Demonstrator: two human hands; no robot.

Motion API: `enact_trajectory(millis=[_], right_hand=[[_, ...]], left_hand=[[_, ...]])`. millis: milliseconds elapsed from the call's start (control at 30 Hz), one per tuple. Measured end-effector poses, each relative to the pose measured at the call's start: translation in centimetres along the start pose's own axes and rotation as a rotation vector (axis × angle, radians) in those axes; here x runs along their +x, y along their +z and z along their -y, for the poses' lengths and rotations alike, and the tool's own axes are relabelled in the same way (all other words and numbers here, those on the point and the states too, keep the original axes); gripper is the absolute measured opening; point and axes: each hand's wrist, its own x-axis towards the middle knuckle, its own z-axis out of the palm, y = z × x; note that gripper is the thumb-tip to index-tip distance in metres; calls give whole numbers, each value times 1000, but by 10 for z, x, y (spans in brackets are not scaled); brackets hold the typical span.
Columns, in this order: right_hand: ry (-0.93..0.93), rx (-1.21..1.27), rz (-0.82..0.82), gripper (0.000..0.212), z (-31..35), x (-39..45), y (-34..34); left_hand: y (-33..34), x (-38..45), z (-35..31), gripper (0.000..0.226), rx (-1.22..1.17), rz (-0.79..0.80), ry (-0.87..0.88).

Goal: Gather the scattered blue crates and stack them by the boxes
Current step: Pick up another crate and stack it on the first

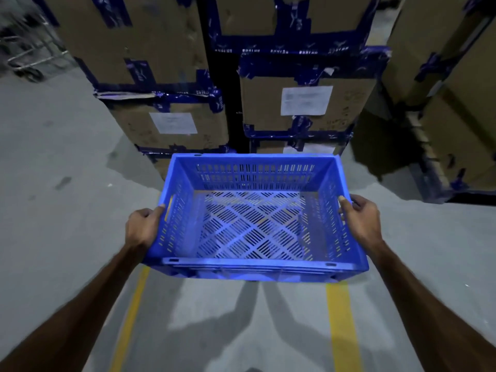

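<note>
Gripping the short ends, the left hand point(142, 228) and right hand point(359, 218) have fingers closed on the crate point(255, 218), level above the floor point(53, 210). Its long axis runs hand to hand; the boxes point(300, 103) stand just ahead.

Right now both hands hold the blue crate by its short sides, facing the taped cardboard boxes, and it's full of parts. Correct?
Not quite: the blue crate is empty; the head view shows its bare slotted floor. Both the left hand and right hand do hold its short sides, facing the cardboard boxes.
</note>
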Motion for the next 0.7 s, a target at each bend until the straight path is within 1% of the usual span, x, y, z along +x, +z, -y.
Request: enact_trajectory(millis=[367, 533, 700], right_hand=[[8, 59, -16, 24, -111, 46, 101], [-5, 54, -51, 27, -144, 54, 125], [-14, 44, -73, 28, -168, 59, 145]], left_hand=[[92, 89, 83, 46, -4, 37, 57], [124, 112, 106, 47, -30, 45, 105], [145, 130, 127, 49, -31, 47, 108]])
